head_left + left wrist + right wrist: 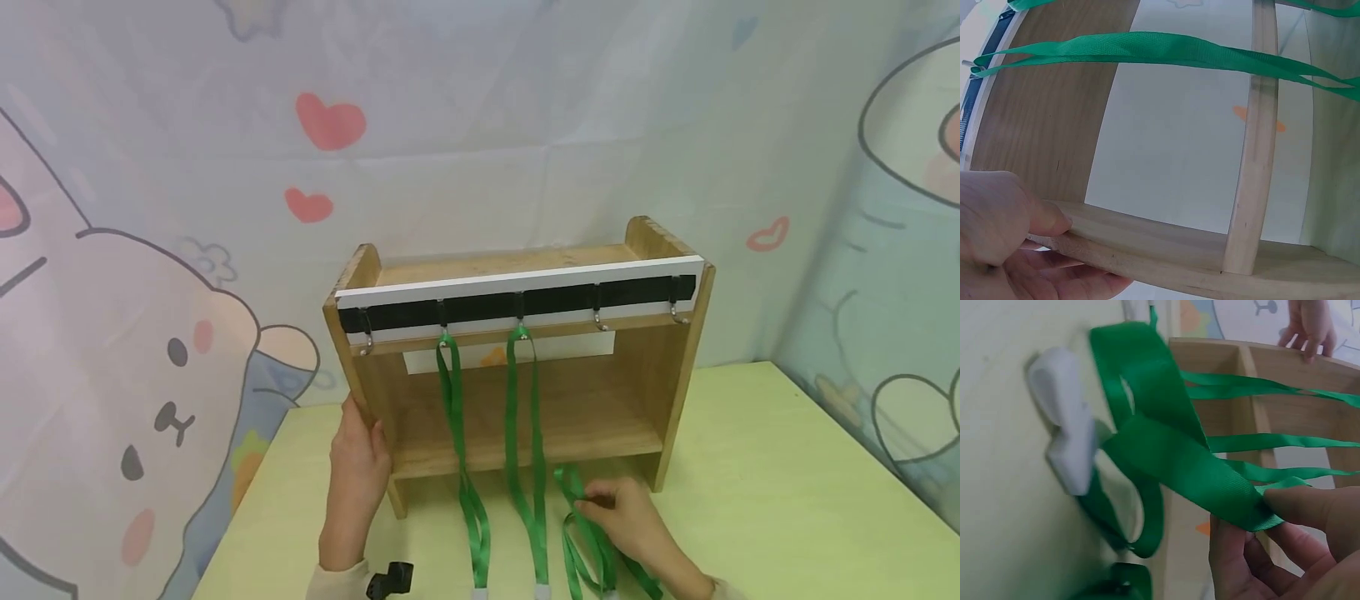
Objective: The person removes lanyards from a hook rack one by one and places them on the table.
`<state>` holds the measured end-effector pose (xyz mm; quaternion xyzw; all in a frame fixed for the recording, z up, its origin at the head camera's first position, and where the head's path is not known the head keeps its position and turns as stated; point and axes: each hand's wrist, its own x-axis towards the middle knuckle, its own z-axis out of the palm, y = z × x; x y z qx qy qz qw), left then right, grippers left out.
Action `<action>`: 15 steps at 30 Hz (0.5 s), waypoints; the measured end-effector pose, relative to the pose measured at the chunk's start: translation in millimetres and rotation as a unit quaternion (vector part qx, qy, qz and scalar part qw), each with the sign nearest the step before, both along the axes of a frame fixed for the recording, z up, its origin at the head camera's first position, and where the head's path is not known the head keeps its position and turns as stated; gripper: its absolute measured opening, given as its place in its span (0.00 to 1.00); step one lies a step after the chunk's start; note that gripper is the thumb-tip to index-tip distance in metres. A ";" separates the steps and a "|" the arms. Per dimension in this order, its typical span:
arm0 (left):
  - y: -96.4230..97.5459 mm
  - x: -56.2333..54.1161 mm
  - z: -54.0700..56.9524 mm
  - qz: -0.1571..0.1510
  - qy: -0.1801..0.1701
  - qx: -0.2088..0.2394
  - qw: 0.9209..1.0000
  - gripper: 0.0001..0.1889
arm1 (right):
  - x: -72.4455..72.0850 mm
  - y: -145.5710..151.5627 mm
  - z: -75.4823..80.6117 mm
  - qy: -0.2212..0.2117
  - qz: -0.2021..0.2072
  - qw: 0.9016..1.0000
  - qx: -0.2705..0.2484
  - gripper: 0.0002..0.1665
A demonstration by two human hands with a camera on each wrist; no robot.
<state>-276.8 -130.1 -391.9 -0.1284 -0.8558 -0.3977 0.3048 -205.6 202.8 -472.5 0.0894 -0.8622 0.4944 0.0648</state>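
Note:
My left hand [361,454] grips the left side panel of a wooden shelf [525,417], thumb on one face and fingers on the other, as the left wrist view shows. Between thumb and fingers, my right hand [626,512] pinches a green lanyard [1191,469] in front of the shelf's lower right. White clip parts [1063,419] dangle from green ribbon in the right wrist view. Two other green lanyards, one on the left [456,400] and one in the middle [512,433], hang from hooks on the shelf's front rail [480,310].
Bare metal hooks sit at the rail's left end [366,342] and on its right half [600,321]. A pale yellow-green table [757,467] carries the shelf. Behind it hangs a cartoon-printed cloth [487,167].

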 end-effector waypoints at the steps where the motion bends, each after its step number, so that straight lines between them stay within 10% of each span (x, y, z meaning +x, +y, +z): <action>1: -0.1 0.3 -0.4 0.000 -0.002 0.000 1.000 0.26 | 0.0 -0.1 -2.4 -0.002 0.004 1.000 0.004 0.05; 15: 0.0 1.0 -0.6 -0.001 -0.003 -0.003 1.000 0.27 | -6.2 2.9 -21.9 0.000 0.011 0.999 0.050 0.03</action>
